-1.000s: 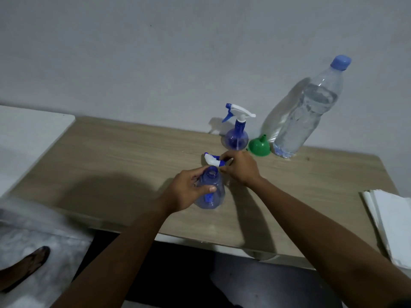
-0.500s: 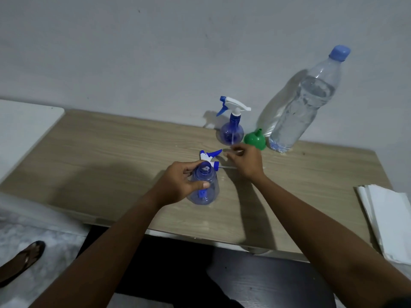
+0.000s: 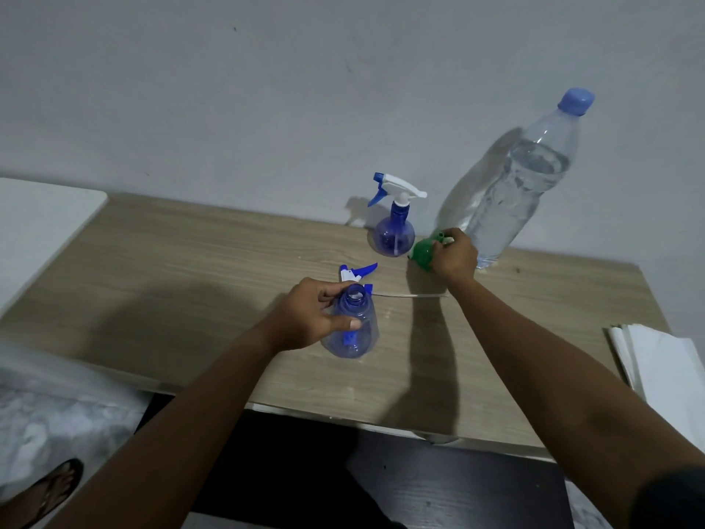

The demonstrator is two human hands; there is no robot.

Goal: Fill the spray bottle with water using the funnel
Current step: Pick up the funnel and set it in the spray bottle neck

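An open blue spray bottle [image 3: 353, 330] stands upright near the table's front, and my left hand [image 3: 311, 318] grips its neck and shoulder. Its blue-and-white spray head [image 3: 356, 273] lies on the table just behind it, its clear dip tube [image 3: 410, 295] stretching right. My right hand [image 3: 454, 255] grips the small green funnel [image 3: 423, 253], which sits tipped on the table beside a large clear water bottle [image 3: 519, 189] with a blue cap.
A second blue spray bottle [image 3: 393, 232] with its head on stands by the wall, left of the funnel. White folded paper [image 3: 663, 360] lies at the wooden table's [image 3: 183, 269] right edge. A white surface [image 3: 38, 219] adjoins the left. A sandalled foot [image 3: 45, 490] shows below.
My right hand let go of the spray head, left it on the table, and moved back and right to take hold of the green funnel. My left hand stayed on the bottle.
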